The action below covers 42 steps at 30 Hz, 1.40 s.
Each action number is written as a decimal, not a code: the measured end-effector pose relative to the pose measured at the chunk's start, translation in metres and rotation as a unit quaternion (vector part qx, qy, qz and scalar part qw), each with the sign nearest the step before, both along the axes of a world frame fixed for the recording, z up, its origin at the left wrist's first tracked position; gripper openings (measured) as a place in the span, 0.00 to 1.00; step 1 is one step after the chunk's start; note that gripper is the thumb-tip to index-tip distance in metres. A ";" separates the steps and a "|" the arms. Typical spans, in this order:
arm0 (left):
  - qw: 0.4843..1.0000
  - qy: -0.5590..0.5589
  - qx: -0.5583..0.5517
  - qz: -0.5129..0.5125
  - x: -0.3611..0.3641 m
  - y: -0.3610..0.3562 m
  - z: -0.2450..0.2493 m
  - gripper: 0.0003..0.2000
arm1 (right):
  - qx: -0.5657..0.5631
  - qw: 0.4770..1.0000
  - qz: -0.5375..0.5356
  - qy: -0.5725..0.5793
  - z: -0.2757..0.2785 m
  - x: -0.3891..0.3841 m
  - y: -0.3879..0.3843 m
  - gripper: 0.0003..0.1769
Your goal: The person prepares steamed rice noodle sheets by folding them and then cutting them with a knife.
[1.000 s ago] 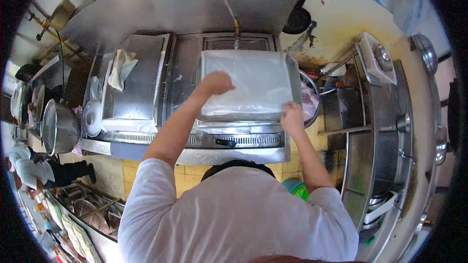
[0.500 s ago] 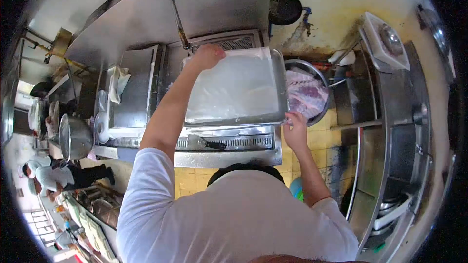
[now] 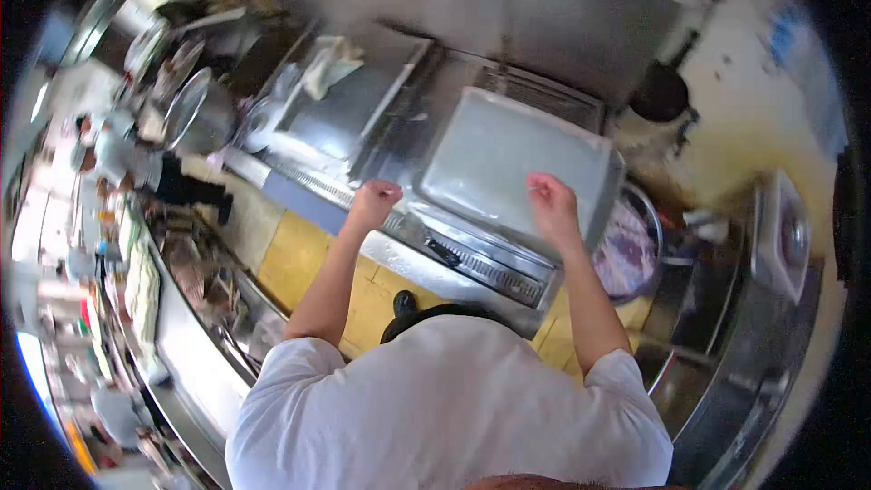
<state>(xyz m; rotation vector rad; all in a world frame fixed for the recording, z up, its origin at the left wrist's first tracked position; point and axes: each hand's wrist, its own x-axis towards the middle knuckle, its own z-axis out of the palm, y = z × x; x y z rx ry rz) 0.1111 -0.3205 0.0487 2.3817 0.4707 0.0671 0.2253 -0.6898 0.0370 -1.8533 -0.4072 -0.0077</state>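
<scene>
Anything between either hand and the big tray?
Nothing visible. The right hand appears over the tray; the left hand is just off its left end. The black-handled tool lies nearer the person, outside that gap. Height above the tray is unclear.

Counting 1 left hand (image 3: 375,204), 1 right hand (image 3: 553,204), 1 pale tray (image 3: 508,159) mid-frame; 1 meat basin (image 3: 658,229) right; 1 black pan (image 3: 660,93) upper right; 1 big pot (image 3: 216,118) upper left.
</scene>
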 end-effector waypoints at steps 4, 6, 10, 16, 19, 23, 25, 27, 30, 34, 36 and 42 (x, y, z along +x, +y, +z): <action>0.996 0.020 0.038 0.081 -0.096 0.057 -0.022 0.11 | 0.124 0.980 0.069 0.141 0.041 0.051 0.058 0.16; 0.988 0.033 0.005 0.148 -0.155 0.082 -0.032 0.11 | 0.170 0.965 0.051 0.190 0.046 0.081 0.083 0.18; 0.955 0.125 -0.026 0.267 -0.280 0.104 -0.040 0.14 | 0.196 0.959 0.005 0.204 0.030 0.146 0.110 0.19; 0.902 0.234 -0.074 0.355 -0.462 0.112 -0.125 0.20 | 0.133 0.963 0.026 0.233 0.043 0.139 0.168 0.09; 0.865 0.277 -0.141 0.395 -0.507 0.113 -0.131 0.20 | 0.064 0.962 0.068 0.255 0.037 0.097 0.240 0.11; 0.877 0.267 -0.131 0.377 -0.516 0.139 -0.155 0.20 | -0.030 0.945 0.223 0.238 0.028 -0.047 0.372 0.14; 0.892 0.259 -0.120 0.350 -0.507 0.155 -0.153 0.20 | -0.110 0.909 0.325 0.235 0.000 -0.116 0.438 0.11; 0.909 0.245 -0.101 0.322 -0.490 0.167 -0.143 0.19 | -0.161 0.868 0.432 0.183 -0.042 -0.188 0.492 0.13; 0.928 0.192 -0.070 0.312 -0.470 0.181 -0.126 0.17 | -0.256 0.750 0.609 -0.009 -0.029 -0.319 0.539 0.21; 0.954 0.196 -0.027 0.223 -0.465 0.226 -0.189 0.18 | -0.205 0.579 0.788 0.039 -0.018 -0.452 0.558 0.23; 0.943 0.191 -0.037 0.269 -0.478 0.223 -0.175 0.18 | -0.203 0.502 0.840 0.024 0.007 -0.491 0.555 0.23; 0.893 0.189 -0.069 0.402 -0.524 0.229 -0.129 0.18 | -0.087 0.386 0.908 -0.136 -0.012 -0.524 0.602 0.25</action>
